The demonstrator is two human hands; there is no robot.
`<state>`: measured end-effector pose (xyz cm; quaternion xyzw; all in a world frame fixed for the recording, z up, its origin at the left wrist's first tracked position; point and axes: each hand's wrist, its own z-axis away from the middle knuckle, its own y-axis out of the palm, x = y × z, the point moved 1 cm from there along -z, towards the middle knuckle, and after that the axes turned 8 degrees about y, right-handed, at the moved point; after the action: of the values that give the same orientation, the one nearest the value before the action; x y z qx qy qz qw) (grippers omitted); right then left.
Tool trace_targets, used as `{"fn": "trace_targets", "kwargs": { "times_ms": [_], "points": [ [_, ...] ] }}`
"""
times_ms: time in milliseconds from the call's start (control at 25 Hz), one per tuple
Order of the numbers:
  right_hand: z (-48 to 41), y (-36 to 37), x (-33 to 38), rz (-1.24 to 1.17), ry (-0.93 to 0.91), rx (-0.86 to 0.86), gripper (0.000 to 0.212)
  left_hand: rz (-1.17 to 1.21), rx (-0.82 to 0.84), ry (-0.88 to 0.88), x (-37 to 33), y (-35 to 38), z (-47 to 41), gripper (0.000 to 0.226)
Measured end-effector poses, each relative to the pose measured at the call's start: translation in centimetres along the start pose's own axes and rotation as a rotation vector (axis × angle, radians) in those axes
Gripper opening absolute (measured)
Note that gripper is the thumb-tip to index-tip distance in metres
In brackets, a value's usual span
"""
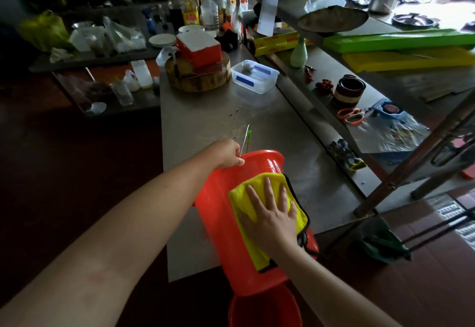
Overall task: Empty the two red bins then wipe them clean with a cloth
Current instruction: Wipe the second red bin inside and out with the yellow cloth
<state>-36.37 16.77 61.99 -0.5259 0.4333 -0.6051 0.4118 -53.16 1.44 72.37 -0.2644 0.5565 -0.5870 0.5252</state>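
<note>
Presently the red bin (226, 224) lies tipped on its side across the near edge of the steel table (205, 121), its mouth toward the person and its base pointing away. The left hand (227, 153) clenches the far base rim, evidently to stop the bin rolling under pressure. The right hand (270, 211) is flat, fingers spread, pressing a yellow cloth (246, 193) against the upper wall; it grips nothing beyond pinning the cloth. A second red bin (264, 308) stands below, just under the first one's mouth, probably on the floor, though the view there is dim. Both appear empty. The wiped surface is glossy, without visible residue.
</note>
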Motion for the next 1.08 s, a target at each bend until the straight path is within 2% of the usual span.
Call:
{"fn": "trace_targets", "kwargs": {
  "times_ms": [200,520,720,920,1080],
  "points": [
    [-5.1,-1.8,3.0,-0.024,0.017,0.094,0.076,0.006,-0.014,0.004,0.2,0.1,0.0,0.024],
    [3.1,0.2,-3.0,-0.029,-0.003,-0.053,0.074,0.024,0.041,-0.012,-0.2,0.0,0.0,0.021],
    [7.4,1.1,-7.1,-0.045,0.002,-0.032,0.071,-0.034,0.061,-0.015,-1.3,-0.7,-0.1,0.029],
    [7.4,1.0,-6.8,-0.062,0.024,0.004,0.071,-0.098,0.055,-0.001,-1.4,-1.1,0.1,0.031],
    [4.0,0.3,-4.5,-0.057,0.047,0.032,0.073,-0.091,0.065,0.015,-0.6,-1.0,0.2,0.028]
  ]
}}
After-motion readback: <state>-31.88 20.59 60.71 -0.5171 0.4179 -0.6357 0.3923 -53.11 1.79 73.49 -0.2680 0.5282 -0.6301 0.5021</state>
